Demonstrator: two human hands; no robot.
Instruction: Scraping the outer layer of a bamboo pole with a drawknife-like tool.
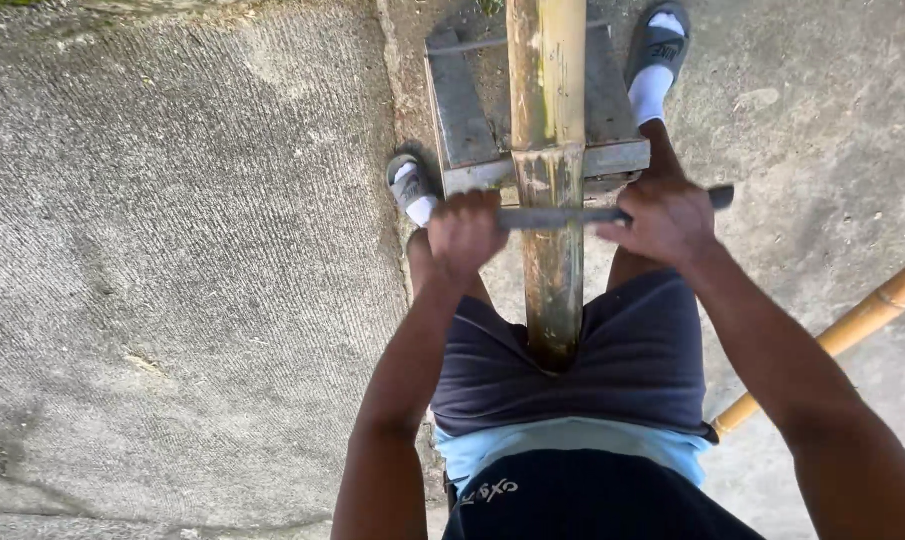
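1. A rough concrete floor (172, 280) is seen under everything.
2. A bamboo pole (547, 90) is laid over the near edge of a grey block (462, 120).
3. A dark metal bar (557, 216) is held crosswise against the pole.
4. The left hand (464, 233) is clenched round one end, and the right hand (665, 217) round the other.

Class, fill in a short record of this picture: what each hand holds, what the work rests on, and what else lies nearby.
Left hand: gripping one end of a dark blade
Right hand: gripping the other end
Blade: lies across a bamboo pole
Pole support: grey block
Nearby: second bamboo pole on concrete ground
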